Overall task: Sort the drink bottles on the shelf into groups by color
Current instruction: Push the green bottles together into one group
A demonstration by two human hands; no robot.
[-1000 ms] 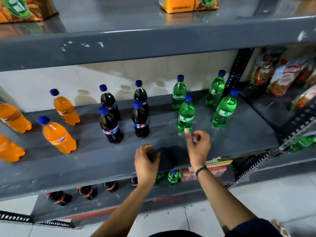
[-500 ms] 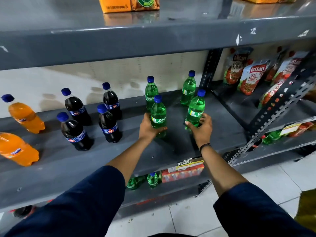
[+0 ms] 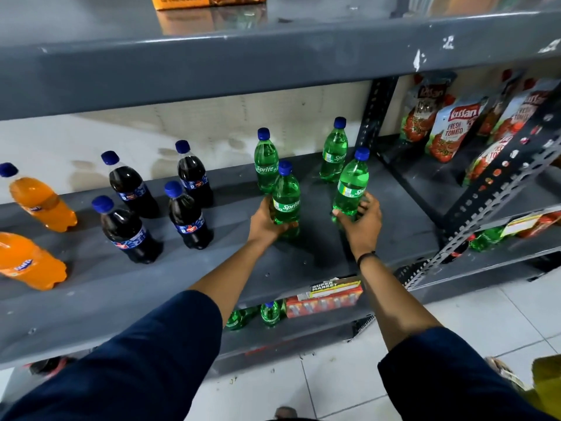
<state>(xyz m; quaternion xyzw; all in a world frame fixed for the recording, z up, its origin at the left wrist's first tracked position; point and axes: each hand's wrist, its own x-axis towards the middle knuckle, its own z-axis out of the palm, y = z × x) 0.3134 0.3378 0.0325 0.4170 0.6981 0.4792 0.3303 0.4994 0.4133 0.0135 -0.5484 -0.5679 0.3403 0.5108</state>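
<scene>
- Front-left green bottle (image 3: 286,202), centre of frame, is gripped low by left hand (image 3: 267,221); bottle upright on grey shelf (image 3: 273,268).
- Front-right green bottle (image 3: 350,186) is clasped at base by right hand (image 3: 361,221).
- 2 more green bottles (image 3: 266,162) are seen just behind.
- 4 dark cola bottles (image 3: 188,215) are grouped centre-left; orange bottles (image 3: 39,200) at left edge.

Green bottles (image 3: 286,199), dark cola bottles (image 3: 188,220), orange bottles (image 3: 42,205): all blue-capped; grey shelf (image 3: 91,284).
</scene>
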